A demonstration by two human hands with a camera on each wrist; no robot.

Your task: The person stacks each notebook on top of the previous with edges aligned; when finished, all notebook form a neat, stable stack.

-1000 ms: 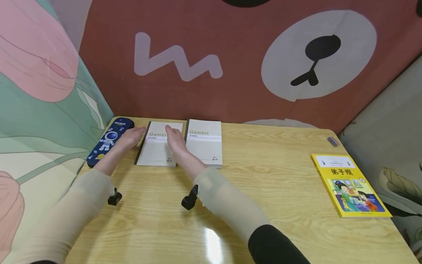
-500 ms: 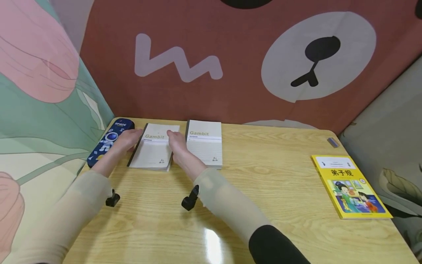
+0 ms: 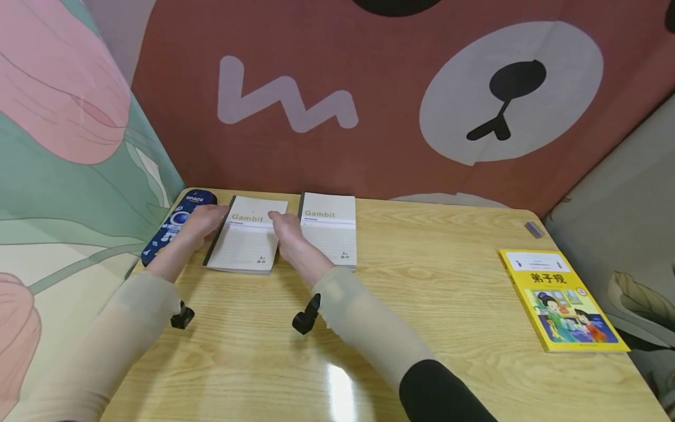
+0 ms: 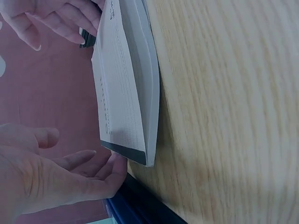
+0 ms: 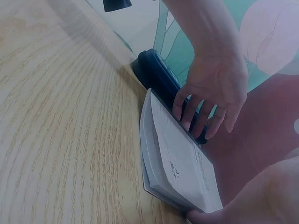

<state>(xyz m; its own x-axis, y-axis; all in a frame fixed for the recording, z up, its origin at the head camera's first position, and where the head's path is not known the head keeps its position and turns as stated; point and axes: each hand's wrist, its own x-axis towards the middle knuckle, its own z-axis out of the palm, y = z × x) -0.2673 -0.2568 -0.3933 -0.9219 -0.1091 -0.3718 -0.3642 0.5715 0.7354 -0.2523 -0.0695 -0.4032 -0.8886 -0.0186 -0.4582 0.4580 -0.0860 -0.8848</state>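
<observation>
A white "Gambit" notebook (image 3: 245, 240) with a dark spine lies on the table, slightly slanted, between both hands. My left hand (image 3: 207, 221) touches its spine edge; in the left wrist view the fingers of that left hand (image 4: 70, 177) reach against the spine with the thumb raised clear. At the opposite edge is my right hand (image 3: 291, 235), its fingers extended along the side. Pages or a second booklet gape at the near end of the notebook (image 5: 175, 154) in the right wrist view. Another "Gambit" notebook (image 3: 329, 228) lies just right of my right hand.
A dark blue astronaut pencil case (image 3: 179, 218) lies at the left, partly behind my left hand. A yellow picture-cover book (image 3: 564, 302) rests near the table's right edge, with a small eraser-like block (image 3: 534, 229) behind it. A reddish backdrop (image 3: 379, 152) rises behind the table.
The left notebook has shifted left and slightly toward me, tilting a little, and its right edge has drawn away from the other notebook. Over the last half second it has barely moved.
</observation>
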